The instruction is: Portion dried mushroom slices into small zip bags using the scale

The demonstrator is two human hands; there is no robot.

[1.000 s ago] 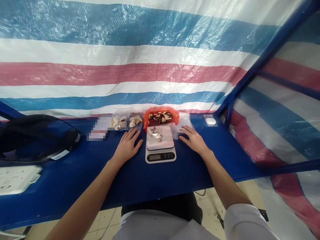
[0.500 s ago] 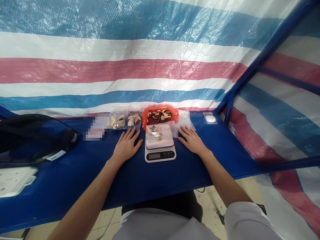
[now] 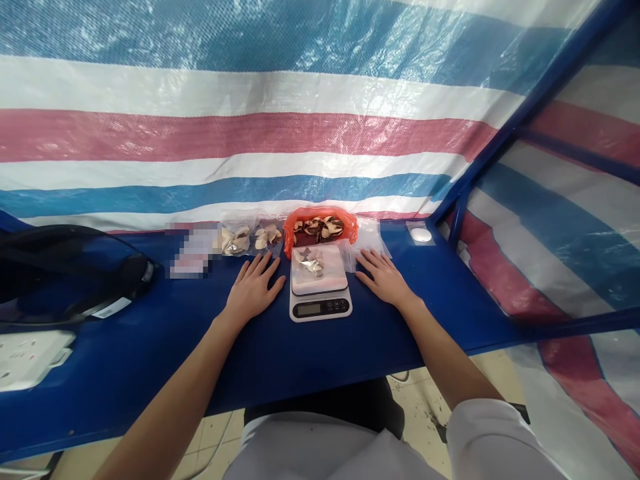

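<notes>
My left hand (image 3: 253,285) lies flat on the blue table, fingers spread, left of a white digital kitchen scale (image 3: 320,290). On the scale's right side my right hand (image 3: 384,277) also rests flat and open, its fingertips by a stack of clear plastic bags (image 3: 371,239). A clear bag with pale dried slices (image 3: 310,261) lies on the scale's platform. Behind the scale sits an open red bag (image 3: 289,233) holding dark-edged dried slices (image 3: 323,228). Two filled clear bags, one with pale pieces (image 3: 235,240) and another (image 3: 269,236), lie beyond my left fingertips. Neither hand holds anything.
A black headband-like device (image 3: 115,280) and a white power strip (image 3: 33,360) occupy the table's left side. At the back right lies a white oval object (image 3: 421,235) on a small clear bag. Striped plastic sheeting (image 3: 250,137) and a blue metal frame (image 3: 493,157) enclose the table.
The view has tilted very slightly, so everything sits a little higher in the picture. Both hands stay where they were on the table.
</notes>
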